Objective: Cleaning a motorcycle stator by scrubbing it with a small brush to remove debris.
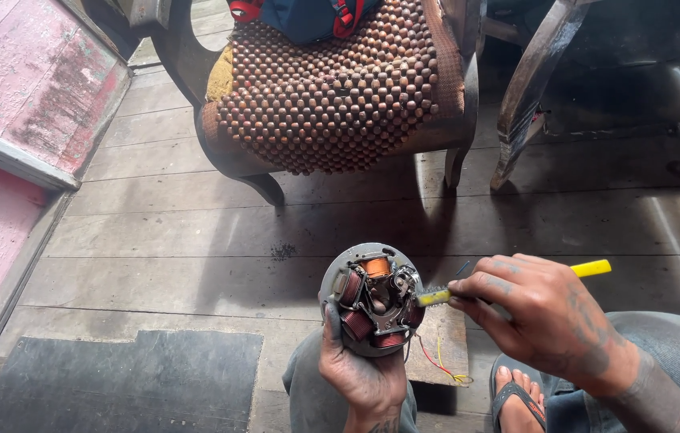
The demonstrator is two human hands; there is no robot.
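Item: stator plate [372,298], coils up, clasped in our left hand [364,377]. Our right hand [544,317] pinches a yellow tool [588,269], tip at the coils; we judge probing underway, steady pressure needed next.

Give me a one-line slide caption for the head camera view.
Left hand holds a round coil plate while right hand applies a yellow-handled tool.

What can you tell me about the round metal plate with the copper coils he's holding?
The round plate is grey metal, a disc carrying several coils wound in reddish-brown and orange copper wire, plus small metal fittings at its middle. Thin red and yellow wires trail from its lower right edge. The left hand grips it from below, face up and tilted toward the camera. The yellow-handled tool in the right hand touches its right side.
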